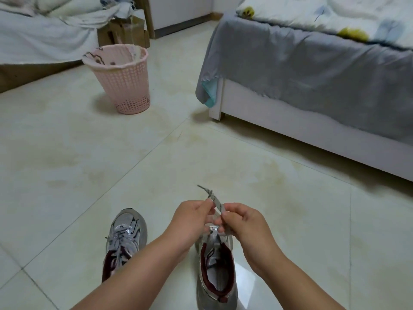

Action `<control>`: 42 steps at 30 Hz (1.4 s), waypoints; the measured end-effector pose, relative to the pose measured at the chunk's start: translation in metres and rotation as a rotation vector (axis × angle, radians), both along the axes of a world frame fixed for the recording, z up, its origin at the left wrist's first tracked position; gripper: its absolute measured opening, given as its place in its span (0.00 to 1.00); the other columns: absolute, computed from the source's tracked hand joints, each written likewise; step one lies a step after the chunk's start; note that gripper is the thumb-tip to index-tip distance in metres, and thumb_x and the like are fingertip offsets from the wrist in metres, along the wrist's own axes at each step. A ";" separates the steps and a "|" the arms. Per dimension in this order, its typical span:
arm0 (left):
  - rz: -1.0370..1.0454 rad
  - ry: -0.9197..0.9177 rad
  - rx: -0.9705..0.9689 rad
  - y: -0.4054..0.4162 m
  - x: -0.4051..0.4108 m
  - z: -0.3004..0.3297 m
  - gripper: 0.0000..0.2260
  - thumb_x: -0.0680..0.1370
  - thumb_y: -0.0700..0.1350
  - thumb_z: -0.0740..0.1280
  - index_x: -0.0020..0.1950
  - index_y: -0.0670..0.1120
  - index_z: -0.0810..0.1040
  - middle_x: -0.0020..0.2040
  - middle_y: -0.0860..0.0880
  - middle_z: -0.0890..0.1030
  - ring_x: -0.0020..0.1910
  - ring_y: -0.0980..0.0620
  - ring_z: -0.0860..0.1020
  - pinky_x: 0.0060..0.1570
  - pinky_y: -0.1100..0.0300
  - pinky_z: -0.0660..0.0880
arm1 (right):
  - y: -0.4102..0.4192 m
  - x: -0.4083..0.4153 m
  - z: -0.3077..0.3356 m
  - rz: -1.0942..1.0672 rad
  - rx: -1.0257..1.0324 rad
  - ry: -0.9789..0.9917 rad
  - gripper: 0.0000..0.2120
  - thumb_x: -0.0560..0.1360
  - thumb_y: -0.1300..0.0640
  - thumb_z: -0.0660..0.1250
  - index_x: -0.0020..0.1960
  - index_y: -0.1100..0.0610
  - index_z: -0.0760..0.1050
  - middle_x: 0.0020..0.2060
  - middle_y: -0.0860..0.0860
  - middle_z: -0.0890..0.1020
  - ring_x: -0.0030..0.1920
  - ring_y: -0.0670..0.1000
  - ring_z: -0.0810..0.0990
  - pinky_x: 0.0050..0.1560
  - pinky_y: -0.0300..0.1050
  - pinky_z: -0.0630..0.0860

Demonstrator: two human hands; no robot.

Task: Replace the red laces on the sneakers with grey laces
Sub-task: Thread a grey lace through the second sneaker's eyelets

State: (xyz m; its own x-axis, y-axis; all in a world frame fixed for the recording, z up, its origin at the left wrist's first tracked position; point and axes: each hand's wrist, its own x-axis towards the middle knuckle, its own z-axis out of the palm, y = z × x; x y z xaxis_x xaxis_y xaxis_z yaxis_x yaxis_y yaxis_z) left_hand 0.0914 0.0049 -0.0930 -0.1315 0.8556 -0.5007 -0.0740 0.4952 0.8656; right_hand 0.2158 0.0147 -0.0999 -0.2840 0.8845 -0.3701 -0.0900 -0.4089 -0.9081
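Two grey sneakers with dark red lining stand on the tiled floor. The left sneaker (pixel 126 238) carries grey laces, partly hidden by my left forearm. The right sneaker (pixel 218 271) sits below my hands, its front hidden by them. My left hand (pixel 193 220) and my right hand (pixel 243 222) both pinch a grey lace (pixel 214 199) above this shoe. The lace's end sticks up and away from my fingers. No red lace is in view.
A pink plastic basket (pixel 125 79) stands on the floor at the far left. A bed with a grey sheet (pixel 312 70) fills the right side, its white frame (pixel 290 130) near the floor. Another bed and cardboard boxes (pixel 125 30) lie at the back left.
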 end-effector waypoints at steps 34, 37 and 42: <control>0.045 -0.034 0.452 0.017 -0.008 0.086 0.19 0.79 0.42 0.58 0.29 0.49 0.76 0.28 0.48 0.81 0.34 0.50 0.83 0.41 0.58 0.78 | -0.002 -0.038 -0.138 0.402 0.166 -1.204 0.27 0.74 0.52 0.62 0.69 0.49 0.55 0.57 0.55 0.70 0.56 0.58 0.74 0.50 0.48 0.71; 0.058 -0.050 0.524 0.012 -0.013 0.106 0.20 0.79 0.42 0.58 0.28 0.51 0.78 0.27 0.48 0.81 0.34 0.50 0.83 0.37 0.59 0.80 | -0.001 -0.037 -0.140 0.388 0.156 -1.191 0.26 0.74 0.52 0.63 0.68 0.51 0.56 0.58 0.56 0.71 0.56 0.58 0.74 0.50 0.47 0.70; 0.091 -0.055 0.671 0.007 -0.025 0.132 0.19 0.79 0.43 0.58 0.29 0.48 0.76 0.26 0.49 0.80 0.31 0.50 0.83 0.35 0.58 0.81 | -0.002 -0.037 -0.142 0.387 0.163 -1.175 0.27 0.73 0.50 0.64 0.67 0.53 0.57 0.57 0.56 0.72 0.55 0.57 0.75 0.49 0.46 0.70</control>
